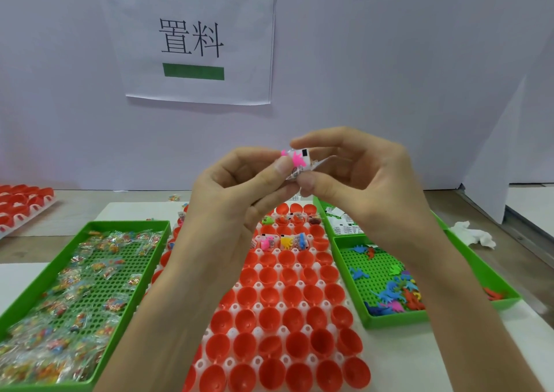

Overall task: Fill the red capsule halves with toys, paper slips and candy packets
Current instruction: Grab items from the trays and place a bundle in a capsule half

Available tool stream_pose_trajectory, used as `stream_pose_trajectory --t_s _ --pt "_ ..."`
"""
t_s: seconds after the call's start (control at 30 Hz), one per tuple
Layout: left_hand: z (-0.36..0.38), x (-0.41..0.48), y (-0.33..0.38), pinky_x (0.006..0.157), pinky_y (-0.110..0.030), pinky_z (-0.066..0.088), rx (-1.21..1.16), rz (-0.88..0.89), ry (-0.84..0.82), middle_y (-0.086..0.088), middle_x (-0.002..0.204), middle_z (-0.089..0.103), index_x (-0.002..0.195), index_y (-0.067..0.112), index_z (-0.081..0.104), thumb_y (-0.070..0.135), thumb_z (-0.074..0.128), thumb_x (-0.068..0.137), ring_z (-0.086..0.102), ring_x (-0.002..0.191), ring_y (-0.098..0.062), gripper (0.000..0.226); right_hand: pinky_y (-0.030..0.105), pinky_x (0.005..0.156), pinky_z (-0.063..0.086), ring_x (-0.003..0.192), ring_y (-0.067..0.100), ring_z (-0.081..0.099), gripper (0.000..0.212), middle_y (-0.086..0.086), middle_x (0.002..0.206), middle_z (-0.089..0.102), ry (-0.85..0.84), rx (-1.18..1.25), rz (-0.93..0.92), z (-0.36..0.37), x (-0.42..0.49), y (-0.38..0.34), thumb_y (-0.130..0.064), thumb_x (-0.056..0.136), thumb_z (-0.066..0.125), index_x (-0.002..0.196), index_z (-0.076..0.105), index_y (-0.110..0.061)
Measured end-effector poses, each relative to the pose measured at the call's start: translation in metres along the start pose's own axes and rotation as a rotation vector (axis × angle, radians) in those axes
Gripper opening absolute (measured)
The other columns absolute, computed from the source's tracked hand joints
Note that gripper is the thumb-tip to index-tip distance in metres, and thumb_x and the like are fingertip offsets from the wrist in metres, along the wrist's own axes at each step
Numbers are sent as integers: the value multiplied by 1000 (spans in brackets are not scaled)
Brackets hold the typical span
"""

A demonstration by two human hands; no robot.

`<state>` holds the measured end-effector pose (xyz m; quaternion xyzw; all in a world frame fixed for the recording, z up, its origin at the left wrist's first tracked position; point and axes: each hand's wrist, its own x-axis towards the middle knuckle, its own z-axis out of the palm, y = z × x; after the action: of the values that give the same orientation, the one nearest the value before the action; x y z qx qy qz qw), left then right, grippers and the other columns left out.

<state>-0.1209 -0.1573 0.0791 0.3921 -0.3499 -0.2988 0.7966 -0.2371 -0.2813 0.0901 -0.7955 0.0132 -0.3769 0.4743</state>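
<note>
Two hands, left (239, 188) and right (359, 176), fingertips around pink toy (296, 159).

Pink toy (296, 160) and paper slip (305, 158) aloft above rows of open red capsule halves (287, 316)

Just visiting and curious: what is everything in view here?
capsule halves: many, red, in the rack
rack: one, white, centre
second rack: one, white, far left
trays: at least three, green, beside the rack
candy packets: many, clear, left tray
toys: many, mixed colours, near right tray
paper slips: several, white, far right tray
tissue: one, white, far right
sign: one, white, on the wall
bundle: one, pink toy with slip and packet, between both hands
left hand: one, pinches the bundle
right hand: one, pinches the bundle
</note>
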Motion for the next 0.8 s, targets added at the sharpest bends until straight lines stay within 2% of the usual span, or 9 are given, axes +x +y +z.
stream_pose_trajectory --t_s 0.17,0.33,0.43,0.53,0.8 --pt "-3 1 2 70 -22 59 52 26 42 -8 84 76 92 16 78 21 83 63 76 81 -20 30 28 73 59 78 20 74 25 3 95 75 18 5 22 4 0 -2 -18 90 70 114 69 -13" --pt "-5 0 3 73 -22 59 202 100 29 -6 88 78 86 24 81 28 85 66 76 84 -22 20 25 74 58 80 19 74 22 1 92 75 41 22 11 6 -1 -1 -15 91 68 112 70 -14" --pt "-6 -2 3 76 -26 59 297 161 57 -5 88 78 84 25 79 29 82 67 76 86 -24 18 27 75 58 81 21 74 31 6 95 72 59 84 2 9 1 0 -11 90 69 121 66 -15" --pt "-5 -2 4 73 -24 58 334 205 61 -4 86 78 86 20 77 28 80 67 75 83 -22 20 27 77 58 80 21 73 36 8 95 72 76 133 -17 10 2 2 -8 89 70 124 63 -14" --pt "-3 -2 2 73 -22 58 346 267 12 -2 84 77 87 16 73 22 80 71 76 81 -20 19 24 75 57 79 20 73 26 5 90 74 156 83 -95 10 1 0 -7 92 67 117 67 -15"
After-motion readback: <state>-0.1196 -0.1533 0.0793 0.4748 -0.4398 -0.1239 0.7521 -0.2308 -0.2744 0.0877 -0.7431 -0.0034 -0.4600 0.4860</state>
